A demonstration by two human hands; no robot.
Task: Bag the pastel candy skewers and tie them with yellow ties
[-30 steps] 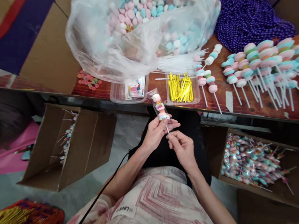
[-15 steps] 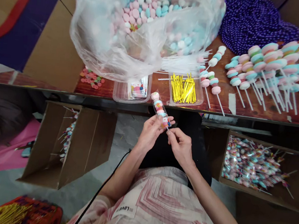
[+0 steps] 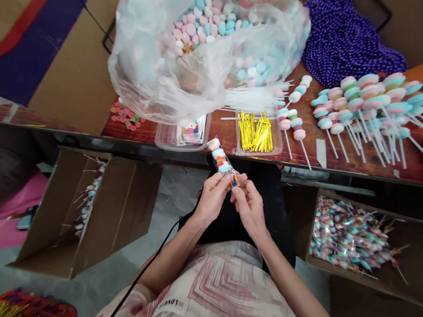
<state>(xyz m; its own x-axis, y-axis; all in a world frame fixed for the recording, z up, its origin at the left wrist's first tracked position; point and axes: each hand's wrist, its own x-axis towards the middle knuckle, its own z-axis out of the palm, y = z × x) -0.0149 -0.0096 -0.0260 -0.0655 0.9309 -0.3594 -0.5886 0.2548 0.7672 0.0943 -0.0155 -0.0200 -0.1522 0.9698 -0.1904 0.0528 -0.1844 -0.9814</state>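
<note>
A marshmallow candy skewer (image 3: 220, 157) in a clear printed bag slants up and left over my lap, just at the table's front edge. My left hand (image 3: 211, 195) is closed around the lower part of the bag. The fingers of my right hand (image 3: 249, 203) pinch the bag's bottom end, where the stick is hidden. Beyond the skewer stand a clear tub of gold twist ties (image 3: 255, 132) and another tub with printed bags (image 3: 190, 131).
A big plastic bag of candies (image 3: 165, 96) fills the table's back middle. Unwrapped skewers (image 3: 369, 98) lie at right beside purple cord (image 3: 352, 42). Cardboard boxes of wrapped skewers stand below at left (image 3: 121, 219) and right (image 3: 356, 238). Gummy rings (image 3: 128, 115) lie left.
My right hand has moved from the stick up onto the bag's lower end, closer to my left hand. The head view has shifted slightly.
</note>
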